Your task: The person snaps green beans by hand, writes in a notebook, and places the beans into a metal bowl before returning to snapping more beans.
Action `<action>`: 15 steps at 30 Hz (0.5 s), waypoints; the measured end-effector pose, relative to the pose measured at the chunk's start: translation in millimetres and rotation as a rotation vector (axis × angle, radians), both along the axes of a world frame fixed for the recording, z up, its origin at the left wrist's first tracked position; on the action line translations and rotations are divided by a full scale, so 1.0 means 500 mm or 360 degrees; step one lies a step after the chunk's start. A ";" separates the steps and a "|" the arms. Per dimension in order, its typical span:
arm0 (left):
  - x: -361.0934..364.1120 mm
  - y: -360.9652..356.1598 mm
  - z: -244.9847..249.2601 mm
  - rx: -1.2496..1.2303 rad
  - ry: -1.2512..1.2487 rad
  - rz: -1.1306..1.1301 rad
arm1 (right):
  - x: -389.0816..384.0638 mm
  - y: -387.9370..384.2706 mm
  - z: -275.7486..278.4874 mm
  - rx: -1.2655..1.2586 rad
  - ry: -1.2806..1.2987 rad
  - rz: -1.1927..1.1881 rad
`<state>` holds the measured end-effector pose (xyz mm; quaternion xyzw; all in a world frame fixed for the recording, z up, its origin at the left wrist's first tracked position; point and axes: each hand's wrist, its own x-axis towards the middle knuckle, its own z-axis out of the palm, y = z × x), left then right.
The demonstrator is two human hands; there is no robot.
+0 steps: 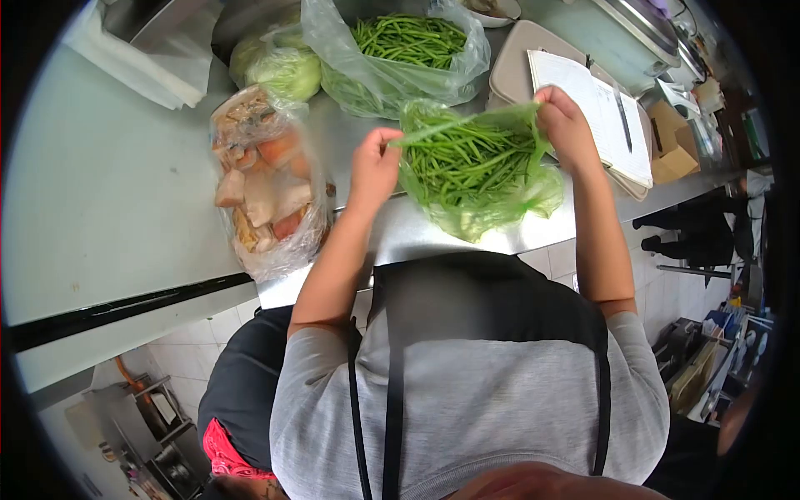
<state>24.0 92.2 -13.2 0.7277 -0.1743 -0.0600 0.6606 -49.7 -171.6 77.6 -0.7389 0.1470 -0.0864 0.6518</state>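
A green plastic bag full of cut green beans lies at the front edge of the metal counter, its mouth spread wide. My left hand pinches the left side of the bag's rim. On the opposite side, my right hand is closed on the rim's other corner. The far edge of the rim stretches between both hands, above the beans. Just behind sits a clear plastic bag, open at the top, with more green beans inside.
Left of my hands lies a clear bag of bread-like chunks, with a wrapped cabbage behind it. An open notebook with a pen rests on a beige tray at right. Another person's dark clothing shows close at lower left.
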 end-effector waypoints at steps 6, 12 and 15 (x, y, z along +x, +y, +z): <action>0.054 0.090 0.027 0.1364 -0.0347 0.0016 | 0.054 0.050 -0.057 -0.1082 -0.0439 -0.0071; -0.030 0.083 0.035 0.2010 0.0095 0.0148 | -0.061 0.117 -0.016 -0.1325 -0.0021 0.0822; -0.032 0.067 -0.038 0.1886 0.0003 0.0275 | -0.105 0.100 -0.086 -0.1885 0.0369 0.0941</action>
